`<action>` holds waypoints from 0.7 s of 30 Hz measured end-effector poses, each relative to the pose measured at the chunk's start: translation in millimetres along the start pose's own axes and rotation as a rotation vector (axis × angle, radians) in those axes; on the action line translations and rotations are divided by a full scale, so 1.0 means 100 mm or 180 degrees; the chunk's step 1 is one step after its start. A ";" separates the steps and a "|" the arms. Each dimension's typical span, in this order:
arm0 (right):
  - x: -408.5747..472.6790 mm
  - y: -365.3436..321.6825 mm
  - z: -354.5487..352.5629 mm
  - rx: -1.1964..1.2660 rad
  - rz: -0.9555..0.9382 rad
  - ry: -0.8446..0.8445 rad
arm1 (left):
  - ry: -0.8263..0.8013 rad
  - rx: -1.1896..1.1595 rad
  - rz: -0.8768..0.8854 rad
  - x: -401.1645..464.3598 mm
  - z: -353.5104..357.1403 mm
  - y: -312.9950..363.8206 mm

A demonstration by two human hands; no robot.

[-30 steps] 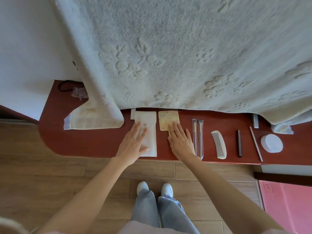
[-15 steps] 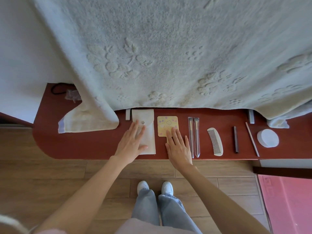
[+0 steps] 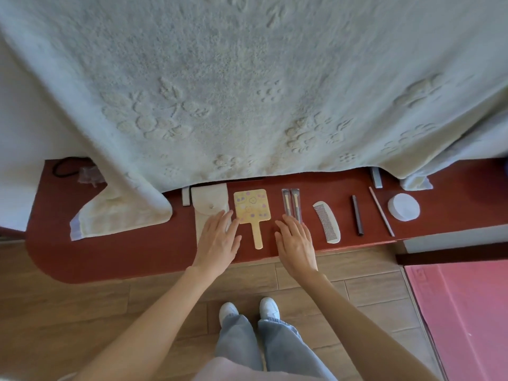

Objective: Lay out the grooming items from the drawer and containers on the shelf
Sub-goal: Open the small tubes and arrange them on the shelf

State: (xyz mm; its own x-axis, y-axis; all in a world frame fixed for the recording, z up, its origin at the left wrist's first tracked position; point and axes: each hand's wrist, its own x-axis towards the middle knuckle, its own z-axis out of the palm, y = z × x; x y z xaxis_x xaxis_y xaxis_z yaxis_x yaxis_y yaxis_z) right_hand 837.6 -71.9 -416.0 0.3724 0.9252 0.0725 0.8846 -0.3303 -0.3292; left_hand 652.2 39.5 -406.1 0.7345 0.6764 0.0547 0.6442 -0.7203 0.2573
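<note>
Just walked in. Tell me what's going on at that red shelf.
A person is laying grooming items in a row on the red shelf. Both hands are flat and open: the left hand rests on a white pouch, the right hand beside two wrapped brushes. Between them lies a yellow hand mirror. Further right: a comb, a dark stick, a thin stick and a round white container.

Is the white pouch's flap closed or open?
Closed: the white pouch lies flat with its flap folded down and the snap showing; the left hand rests on its lower part.
</note>
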 end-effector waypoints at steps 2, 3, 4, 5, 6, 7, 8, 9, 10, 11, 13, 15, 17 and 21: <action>-0.07 0.13 -0.14 -0.0037 0.0075 0.0230 | 0.0121 -0.0048 0.0052 0.09 0.00 0.18; -0.11 0.20 -0.21 -0.0080 0.0119 0.0318 | 0.0151 -0.0064 0.0088 0.14 0.02 0.27; -0.14 0.28 -0.27 -0.0136 0.0159 0.0386 | 0.0165 -0.0078 0.0122 0.18 0.03 0.36; -0.18 0.36 -0.34 -0.0186 0.0200 0.0432 | 0.0171 -0.0087 0.0148 0.23 0.05 0.46; -0.21 0.45 -0.40 -0.0223 0.0235 0.0454 | 0.0181 -0.0090 0.0165 0.28 0.07 0.55; -0.24 0.53 -0.47 -0.0250 0.0271 0.0454 | 0.0183 -0.0082 0.0172 0.33 0.09 0.65; -0.25 0.63 -0.53 -0.0273 0.0296 0.0448 | 0.0188 -0.0063 0.0179 0.39 0.10 0.75; -0.26 0.73 -0.59 -0.0296 0.0313 0.0446 | 0.0194 -0.0036 0.0188 0.45 0.11 0.84; -0.26 0.83 -0.65 -0.0333 0.0327 0.0454 | 0.0208 -0.0005 0.0202 0.51 0.11 0.95; -0.26 0.94 -0.71 -0.0368 0.0345 0.0455 | 0.0229 0.0021 0.0222 0.56 0.10 1.05; -0.23 1.18 -0.82 -0.0388 0.0365 0.0482 | 0.0321 0.0078 0.0258 0.68 0.11 1.28; -0.17 1.45 -0.92 -0.0384 0.0302 0.0496 | 0.0410 0.0116 0.0227 0.80 0.14 1.51; -0.10 1.74 -1.00 -0.0390 0.0175 0.0506 | 0.0455 0.0143 0.0105 0.91 0.22 1.76; 0.07 2.33 -1.16 -0.0334 -0.0052 0.0445 | 0.0533 0.0122 -0.0183 1.11 0.45 2.32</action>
State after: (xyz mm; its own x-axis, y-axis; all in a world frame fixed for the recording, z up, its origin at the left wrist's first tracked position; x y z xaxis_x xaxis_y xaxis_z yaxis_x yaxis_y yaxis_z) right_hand 1078.7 -164.2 -382.5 0.3867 0.8980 0.2097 0.9126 -0.3399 -0.2273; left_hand 892.8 -59.2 -384.0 0.6524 0.7305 0.2018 0.6941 -0.6828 0.2279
